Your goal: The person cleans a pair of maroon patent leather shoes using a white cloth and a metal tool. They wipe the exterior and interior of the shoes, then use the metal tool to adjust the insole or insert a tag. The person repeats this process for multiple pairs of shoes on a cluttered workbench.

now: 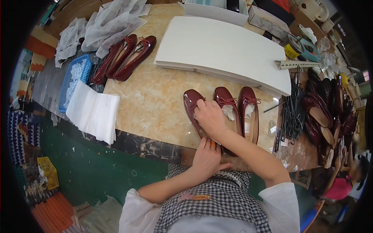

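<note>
"Why is that burgundy ballet flat (190, 100) lying near the edge of the counter (155, 116)?"

"The left hand (207, 160) is seemingly steadying its heel there, the right hand (211, 117) is resting bent fingers over the opening; I cannot tell whether either is gripping"

"And those matching flats (247, 94)?"

"They're lying alongside, presumably for easy reach"

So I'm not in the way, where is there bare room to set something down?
The widest bare patch is marbled tabletop between the white sheets and the dark red shoe under the right hand, nearer than the big white panel. Crowded: the right end, with black rods and piled shoes, and the left end, with a blue basket.
</note>
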{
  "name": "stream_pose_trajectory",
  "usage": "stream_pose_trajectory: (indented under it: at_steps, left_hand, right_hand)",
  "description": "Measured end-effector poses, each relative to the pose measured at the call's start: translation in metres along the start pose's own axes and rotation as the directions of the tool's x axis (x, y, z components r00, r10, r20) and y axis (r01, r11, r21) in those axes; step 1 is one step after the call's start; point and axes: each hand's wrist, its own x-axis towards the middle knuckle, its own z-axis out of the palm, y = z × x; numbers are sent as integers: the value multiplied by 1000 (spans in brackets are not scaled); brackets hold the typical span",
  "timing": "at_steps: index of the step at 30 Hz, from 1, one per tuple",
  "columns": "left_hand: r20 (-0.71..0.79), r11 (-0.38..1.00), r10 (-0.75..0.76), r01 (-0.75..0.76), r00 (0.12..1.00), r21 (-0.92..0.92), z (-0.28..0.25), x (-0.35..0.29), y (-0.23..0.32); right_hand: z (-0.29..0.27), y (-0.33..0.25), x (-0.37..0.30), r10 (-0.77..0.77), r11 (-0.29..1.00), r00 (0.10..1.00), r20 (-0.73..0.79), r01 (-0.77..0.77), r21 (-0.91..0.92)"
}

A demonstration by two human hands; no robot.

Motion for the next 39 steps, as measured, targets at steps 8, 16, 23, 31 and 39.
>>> stream_pose_trajectory:
  at_steps: [8,16,23,31,39]
  left_hand:
    - [-37,988,39,-34,999,149,9,-5,-5]
    - [-463,986,-50,-30,885,-166,-55,-7,-47]
    - [108,31,-361,128,926,-991,38,11,-47]
    - [286,-259,-142,244,948,-935,-4,54,6]
    - [280,-449,-153,186,948,-874,-7,57,-16]
  right_hand:
    - [-7,15,20,73,993,996,-48,-68,101]
    - [-49,21,13,452,804,883,-127,-342,486]
    - [-109,22,-38,561,642,815,-144,-319,697]
    - [-126,99,-131,663,488,745,-72,-358,796]
    - [-87,160,-210,869,431,444,-220,-896,-104]
